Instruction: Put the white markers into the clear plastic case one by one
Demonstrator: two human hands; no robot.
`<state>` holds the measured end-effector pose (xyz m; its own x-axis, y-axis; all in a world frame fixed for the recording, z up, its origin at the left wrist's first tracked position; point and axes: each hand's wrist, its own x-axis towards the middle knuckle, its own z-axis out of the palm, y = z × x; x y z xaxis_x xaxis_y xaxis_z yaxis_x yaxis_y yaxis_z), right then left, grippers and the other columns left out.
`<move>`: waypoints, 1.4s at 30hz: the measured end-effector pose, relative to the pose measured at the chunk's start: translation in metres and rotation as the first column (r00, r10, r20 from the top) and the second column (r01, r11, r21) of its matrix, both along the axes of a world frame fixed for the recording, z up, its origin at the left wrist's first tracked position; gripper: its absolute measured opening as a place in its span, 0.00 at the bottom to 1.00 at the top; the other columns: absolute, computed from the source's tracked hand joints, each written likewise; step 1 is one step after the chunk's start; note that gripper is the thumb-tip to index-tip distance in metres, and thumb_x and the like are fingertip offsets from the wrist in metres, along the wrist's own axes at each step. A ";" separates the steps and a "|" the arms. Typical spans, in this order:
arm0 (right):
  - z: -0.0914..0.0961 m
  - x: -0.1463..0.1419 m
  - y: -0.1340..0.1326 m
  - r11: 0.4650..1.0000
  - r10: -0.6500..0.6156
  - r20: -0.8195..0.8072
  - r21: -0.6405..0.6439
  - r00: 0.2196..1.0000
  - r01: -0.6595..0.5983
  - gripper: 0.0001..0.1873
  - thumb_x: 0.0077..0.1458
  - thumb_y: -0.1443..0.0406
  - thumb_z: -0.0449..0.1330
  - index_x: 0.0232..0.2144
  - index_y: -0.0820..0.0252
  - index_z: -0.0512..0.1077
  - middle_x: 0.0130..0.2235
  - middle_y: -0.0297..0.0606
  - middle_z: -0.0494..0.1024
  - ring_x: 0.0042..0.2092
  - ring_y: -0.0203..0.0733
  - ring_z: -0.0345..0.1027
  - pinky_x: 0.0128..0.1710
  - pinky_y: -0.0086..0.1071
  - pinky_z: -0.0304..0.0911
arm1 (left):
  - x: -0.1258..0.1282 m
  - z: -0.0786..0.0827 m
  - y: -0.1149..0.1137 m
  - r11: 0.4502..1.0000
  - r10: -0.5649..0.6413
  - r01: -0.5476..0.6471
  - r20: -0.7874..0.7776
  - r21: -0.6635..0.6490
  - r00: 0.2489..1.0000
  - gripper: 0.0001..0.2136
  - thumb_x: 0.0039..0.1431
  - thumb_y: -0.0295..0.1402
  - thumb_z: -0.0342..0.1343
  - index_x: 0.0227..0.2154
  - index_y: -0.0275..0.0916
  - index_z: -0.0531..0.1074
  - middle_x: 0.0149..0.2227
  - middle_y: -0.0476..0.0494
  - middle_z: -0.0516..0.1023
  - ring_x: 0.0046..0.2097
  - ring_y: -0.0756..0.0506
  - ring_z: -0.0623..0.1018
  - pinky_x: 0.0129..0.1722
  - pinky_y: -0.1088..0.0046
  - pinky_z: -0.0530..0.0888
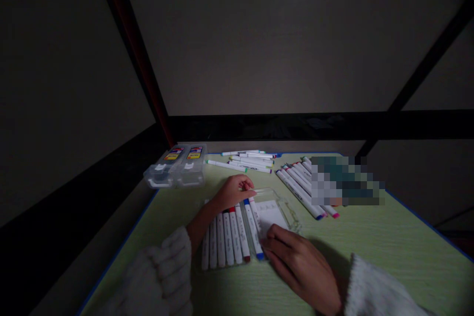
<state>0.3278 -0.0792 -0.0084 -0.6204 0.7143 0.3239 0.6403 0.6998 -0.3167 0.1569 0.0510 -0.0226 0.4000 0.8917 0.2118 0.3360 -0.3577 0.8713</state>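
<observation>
A clear plastic marker case (292, 212) lies spread on the table in front of me. Its left part holds a row of white markers (221, 242), some with red or dark caps. A blue-capped marker (253, 232) lies right of that row, with another white marker (256, 211) close along its side. My left hand (235, 192) is closed at the far end of this second marker, thumb and fingers together. At its near end, the fingertips of my right hand (299, 264) are pinched together, partly hiding it. A white insert (273, 215) shows in the case's right part.
Two closed clear cases (190, 170) with colourful labels stand at the back left. Loose markers (252, 159) are piled at the back, and more markers (301, 185) lie to the right, beside a pixelated patch. The table (392, 252) has a blue edge.
</observation>
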 end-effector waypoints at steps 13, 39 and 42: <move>0.001 0.000 -0.001 1.000 0.007 -0.002 0.014 1.000 -0.007 0.11 0.55 0.70 0.45 0.27 0.60 0.66 0.29 0.36 0.67 0.30 0.37 0.63 0.28 0.29 0.57 | -0.001 -0.002 0.001 1.000 0.004 -0.004 0.007 0.005 1.000 0.06 0.39 0.26 0.58 0.24 0.32 0.68 0.23 0.50 0.68 0.28 0.53 0.68 0.32 0.76 0.68; 0.003 0.000 0.000 0.999 0.005 0.012 -0.045 1.000 -0.005 0.07 0.53 0.67 0.51 0.29 0.60 0.69 0.30 0.37 0.68 0.32 0.38 0.64 0.30 0.30 0.59 | 0.000 0.007 -0.005 1.000 0.010 -0.010 -0.120 -0.004 0.993 0.05 0.38 0.23 0.55 0.24 0.32 0.69 0.20 0.53 0.66 0.25 0.54 0.67 0.25 0.79 0.64; 0.003 0.001 0.000 0.999 0.010 0.014 -0.036 1.000 -0.010 0.06 0.52 0.66 0.53 0.29 0.61 0.69 0.30 0.36 0.68 0.32 0.38 0.64 0.29 0.30 0.59 | 0.000 0.007 -0.005 1.000 0.009 -0.010 -0.121 -0.004 0.993 0.05 0.38 0.24 0.55 0.24 0.32 0.69 0.20 0.53 0.66 0.25 0.54 0.67 0.25 0.79 0.64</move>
